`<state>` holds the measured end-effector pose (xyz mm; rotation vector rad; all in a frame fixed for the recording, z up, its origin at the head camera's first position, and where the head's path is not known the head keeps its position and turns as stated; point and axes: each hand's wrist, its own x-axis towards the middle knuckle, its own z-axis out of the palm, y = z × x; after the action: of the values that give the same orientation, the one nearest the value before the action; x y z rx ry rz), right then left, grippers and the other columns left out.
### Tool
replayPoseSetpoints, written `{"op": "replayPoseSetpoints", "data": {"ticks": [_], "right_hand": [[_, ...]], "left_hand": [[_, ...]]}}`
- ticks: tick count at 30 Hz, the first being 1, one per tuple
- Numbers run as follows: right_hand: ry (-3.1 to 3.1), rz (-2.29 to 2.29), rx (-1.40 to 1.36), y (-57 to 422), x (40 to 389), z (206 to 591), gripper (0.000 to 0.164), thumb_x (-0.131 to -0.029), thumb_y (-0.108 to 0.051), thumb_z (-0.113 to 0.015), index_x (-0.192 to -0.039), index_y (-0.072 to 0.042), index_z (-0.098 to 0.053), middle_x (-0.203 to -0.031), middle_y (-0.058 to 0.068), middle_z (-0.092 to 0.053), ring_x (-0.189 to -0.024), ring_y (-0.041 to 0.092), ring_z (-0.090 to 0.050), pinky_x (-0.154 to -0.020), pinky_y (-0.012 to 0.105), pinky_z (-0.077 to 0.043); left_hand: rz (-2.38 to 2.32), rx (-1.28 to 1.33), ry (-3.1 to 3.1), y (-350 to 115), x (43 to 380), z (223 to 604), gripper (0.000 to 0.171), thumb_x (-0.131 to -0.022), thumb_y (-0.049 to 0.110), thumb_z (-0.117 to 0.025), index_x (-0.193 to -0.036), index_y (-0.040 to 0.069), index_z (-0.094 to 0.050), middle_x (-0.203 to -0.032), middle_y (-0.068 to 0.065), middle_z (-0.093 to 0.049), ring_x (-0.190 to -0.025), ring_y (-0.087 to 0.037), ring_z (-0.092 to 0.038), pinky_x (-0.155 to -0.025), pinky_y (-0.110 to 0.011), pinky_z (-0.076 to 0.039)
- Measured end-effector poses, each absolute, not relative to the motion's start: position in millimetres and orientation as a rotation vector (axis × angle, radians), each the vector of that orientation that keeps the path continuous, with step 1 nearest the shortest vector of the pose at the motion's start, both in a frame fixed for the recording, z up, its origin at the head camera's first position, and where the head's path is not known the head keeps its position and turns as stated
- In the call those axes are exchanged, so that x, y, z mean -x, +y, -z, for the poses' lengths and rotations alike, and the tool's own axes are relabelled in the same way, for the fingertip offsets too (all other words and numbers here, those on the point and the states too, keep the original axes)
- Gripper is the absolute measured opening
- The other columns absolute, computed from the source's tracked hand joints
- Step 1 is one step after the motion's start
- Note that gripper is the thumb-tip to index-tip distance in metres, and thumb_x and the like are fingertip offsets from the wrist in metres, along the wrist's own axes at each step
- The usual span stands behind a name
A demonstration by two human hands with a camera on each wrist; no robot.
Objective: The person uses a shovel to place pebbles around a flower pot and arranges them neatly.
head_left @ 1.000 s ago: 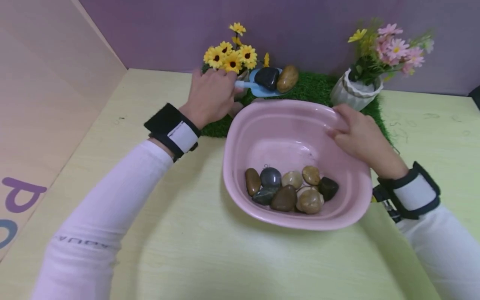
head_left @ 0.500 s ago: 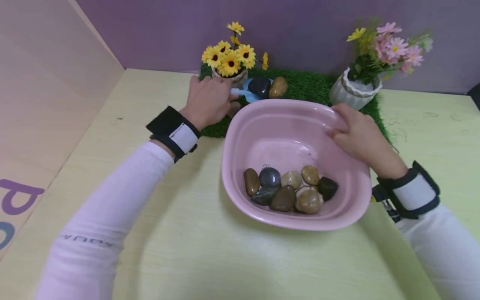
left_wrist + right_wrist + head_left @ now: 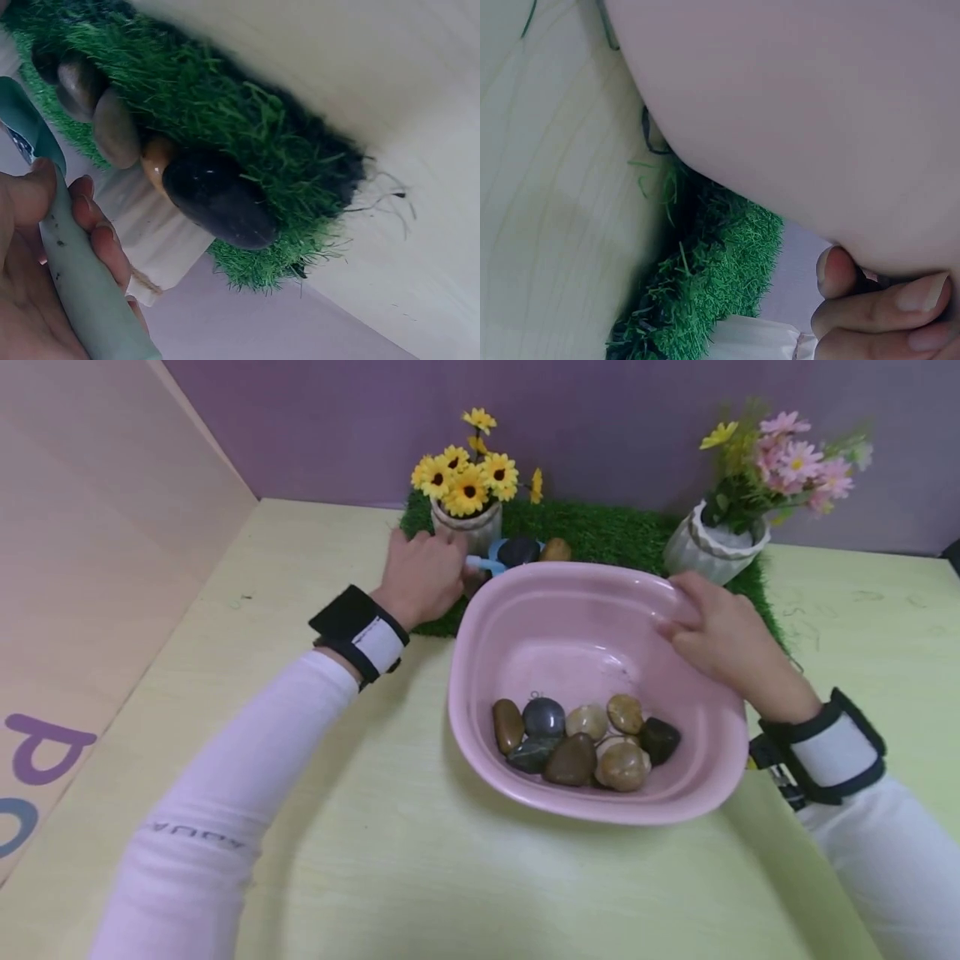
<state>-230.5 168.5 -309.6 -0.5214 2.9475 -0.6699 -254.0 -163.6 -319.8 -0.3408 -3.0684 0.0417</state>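
Note:
My left hand (image 3: 423,572) grips the handle of a light blue toy shovel (image 3: 486,563). In the left wrist view, fingers and thumb wrap round its pale handle (image 3: 90,277). A dark stone (image 3: 519,552) and a brown stone (image 3: 556,550) lie on the shovel's blade, partly hidden behind the far rim of a pink basin (image 3: 456,693). My right hand (image 3: 723,635) holds that basin by its far right rim, thumb inside; the right wrist view shows its fingers (image 3: 877,315) under the rim. Several smooth stones (image 3: 573,760) sit in the basin's near side, which tilts toward me.
Behind the basin lies a strip of artificial grass (image 3: 622,531). On it stand a pot of yellow flowers (image 3: 467,485) and a white pot (image 3: 708,547) of pink flowers. More stones, one of them black (image 3: 217,199), line the grass. A purple wall (image 3: 330,435) closes the back.
My left hand has lowered the shovel and its two stones toward me and slightly left, closer behind the basin's rim. The yellow flowers' pot now shows more. The right hand and basin stay put.

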Motion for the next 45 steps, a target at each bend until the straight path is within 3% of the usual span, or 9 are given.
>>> {"op": "replayPoseSetpoints", "data": {"ticks": [13, 31, 45], "right_hand": [[2.956, 0.679, 0.528, 168.4, 229.5, 310.9, 0.054, -0.096, -0.021, -0.058, -0.142, 0.001, -0.041, -0.121, 0.036, -0.057, -0.099, 0.050, -0.059, -0.082, 0.060, -0.047], [2.954, 0.670, 0.506, 168.3, 229.5, 311.0, 0.054, -0.096, -0.022, -0.059, -0.142, 0.000, -0.041, -0.121, 0.036, -0.057, -0.098, 0.050, -0.059, -0.082, 0.059, -0.046], [2.949, 0.666, 0.496, 167.6, 229.2, 309.5, 0.056, -0.096, -0.024, -0.058, -0.143, 0.001, -0.040, -0.124, 0.036, -0.056, -0.101, 0.050, -0.058, -0.083, 0.059, -0.045]], "left_hand": [[-0.008, 0.332, -3.086, -165.0, 255.3, 327.9, 0.033, -0.105, 0.035, -0.037, -0.100, 0.010, -0.058, -0.101, -0.013, -0.065, -0.091, -0.035, -0.061, -0.090, -0.054, -0.042], [-0.066, 0.355, -3.058, -158.2, 256.1, 314.5, 0.032, -0.105, 0.036, -0.042, -0.097, 0.013, -0.063, -0.089, -0.013, -0.069, -0.087, -0.036, -0.065, -0.090, -0.057, -0.044], [-0.224, 0.336, -3.109, -149.4, 256.9, 297.9, 0.039, -0.105, 0.036, -0.042, -0.081, 0.011, -0.060, -0.086, -0.013, -0.068, -0.090, -0.034, -0.064, -0.098, -0.057, -0.043]]}}
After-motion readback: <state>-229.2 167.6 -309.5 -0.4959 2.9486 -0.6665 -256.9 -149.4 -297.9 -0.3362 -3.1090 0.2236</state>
